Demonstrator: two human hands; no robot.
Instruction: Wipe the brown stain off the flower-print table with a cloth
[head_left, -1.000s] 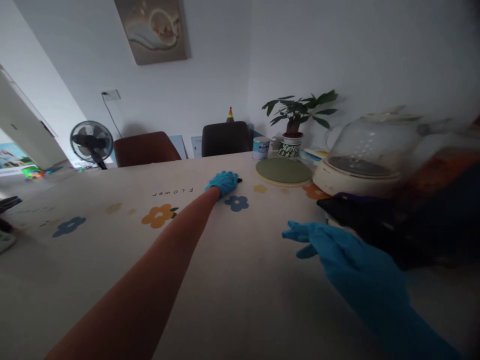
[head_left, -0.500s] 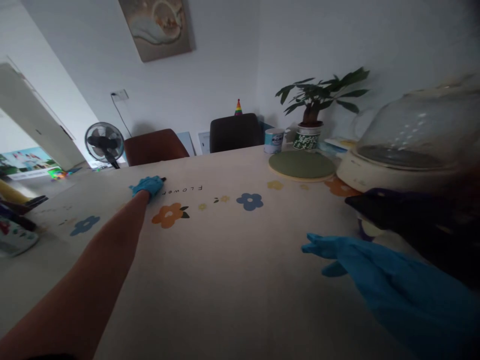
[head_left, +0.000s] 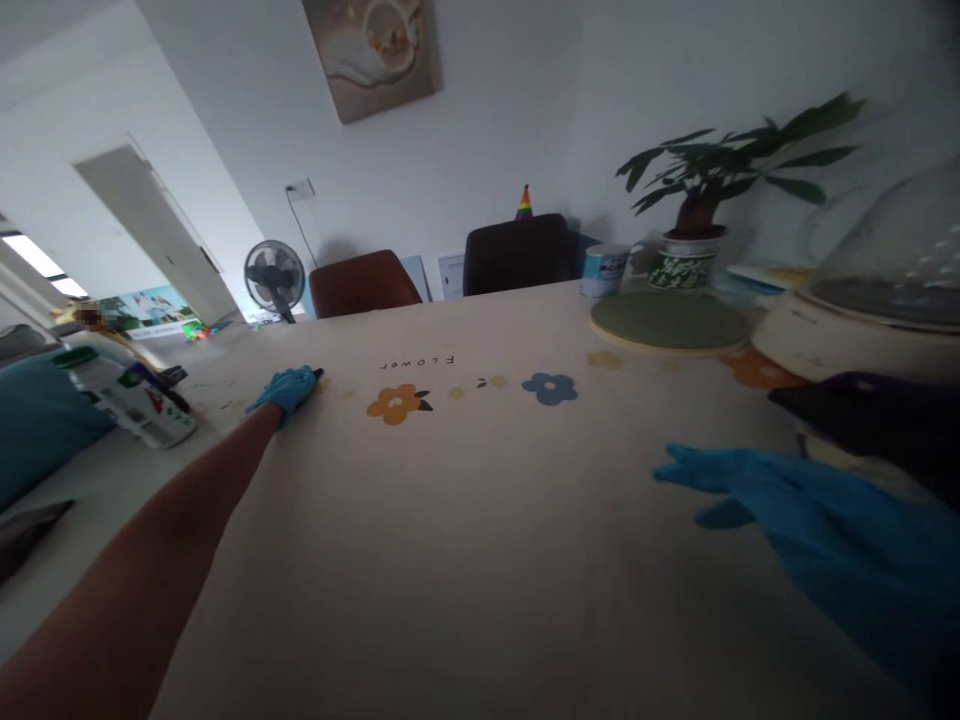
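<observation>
The fingers (head_left: 301, 381) of the left hand (head_left: 285, 391) are curled closed around a small black object (head_left: 318, 373). Only its dark tip shows, poking out on the far right side of the fingers and resting at the surface (head_left: 465, 540). What the object is cannot be told. The hand lies far out on the left part of the surface, the bare forearm stretched toward it. It is left of the orange flower print (head_left: 397, 403) and well left of the printed word FLOWER (head_left: 417, 361).

The right hand (head_left: 757, 490) is near, at the right, its fingers (head_left: 686, 470) spread open and holding nothing. It is just beside a dark object (head_left: 862, 410) that lies in front of a glass-topped kettle (head_left: 862, 310).

A second ago the left hand was beside the blue flower print (head_left: 550, 388), to the right of the word. Half a second ago it was just left of the word, and now it is further left, past the orange flower, with the black tip still showing. The right hand has kept its open pose.

A white bottle (head_left: 131, 405) lies at the left edge, near the left hand. A green mat (head_left: 667, 322), a cup (head_left: 604, 271) and a potted plant (head_left: 697, 220) stand far right.
</observation>
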